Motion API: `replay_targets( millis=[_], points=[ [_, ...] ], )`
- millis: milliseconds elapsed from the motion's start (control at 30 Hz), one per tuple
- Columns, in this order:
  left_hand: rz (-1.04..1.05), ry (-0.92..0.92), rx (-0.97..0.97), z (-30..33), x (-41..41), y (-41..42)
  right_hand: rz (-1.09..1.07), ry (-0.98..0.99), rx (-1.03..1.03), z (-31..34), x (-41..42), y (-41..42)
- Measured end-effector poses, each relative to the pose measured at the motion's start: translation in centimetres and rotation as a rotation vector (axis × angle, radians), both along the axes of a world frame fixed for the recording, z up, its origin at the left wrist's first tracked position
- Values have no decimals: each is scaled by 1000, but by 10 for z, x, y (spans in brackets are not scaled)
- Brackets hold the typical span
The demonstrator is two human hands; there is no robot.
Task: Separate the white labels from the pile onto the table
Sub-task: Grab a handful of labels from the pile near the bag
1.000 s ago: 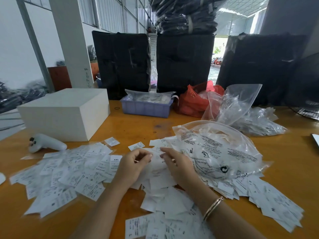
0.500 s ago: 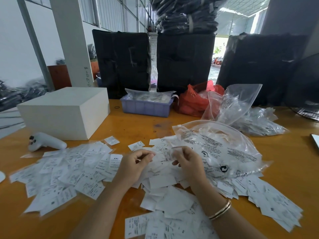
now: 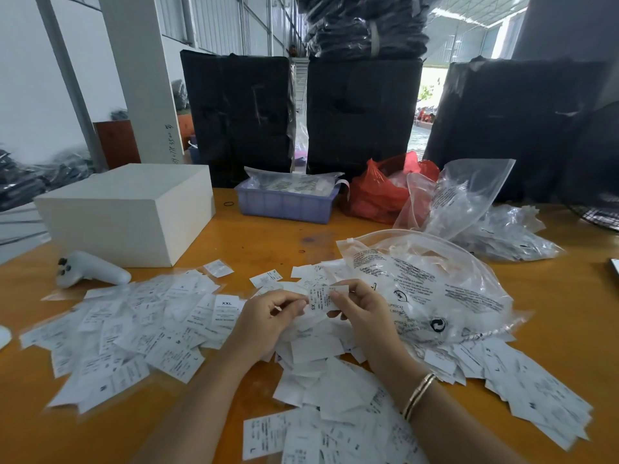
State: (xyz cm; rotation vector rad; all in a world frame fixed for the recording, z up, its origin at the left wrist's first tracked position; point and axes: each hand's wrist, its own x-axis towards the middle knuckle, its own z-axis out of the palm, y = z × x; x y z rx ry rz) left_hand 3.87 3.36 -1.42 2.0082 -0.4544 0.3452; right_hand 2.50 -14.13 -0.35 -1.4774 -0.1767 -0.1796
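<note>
- Clearly, the step in hand was to peel single labels [image 3: 323,298] from a small bunch lifted above the pile [image 3: 315,349].
- To do it well, I judge that one hand should hold the bunch firm while the other slides only the top piece away; the pieces are thin and can stick together.
- The right hand [image 3: 360,309] had its fingers [image 3: 338,291] curled and pinched the bunch, which showed "XS", at its right edge.
- The left hand [image 3: 268,316] had fingers bent close; its tips met the left edge of the same bunch, in a pinch as it seemed.
- The pile lay on the table [image 3: 552,296] under both hands, in the near middle.
- A spread of labels lay on the left, and a bag [image 3: 435,283] on the right, touching the pile.
</note>
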Motion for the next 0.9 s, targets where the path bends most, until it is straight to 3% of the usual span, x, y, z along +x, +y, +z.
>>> replay_targets(
  millis=[167, 700, 900],
  points=[
    [-5, -16, 18, 1, -1, 0, -34, -35, 6, -2, 1, -3],
    [23, -2, -12, 1, 1, 1, -53, -55, -275, -9, 3, 0],
    [-51, 116, 30, 0, -2, -3, -4, -129, -436, -12, 4, 1]
  ],
)
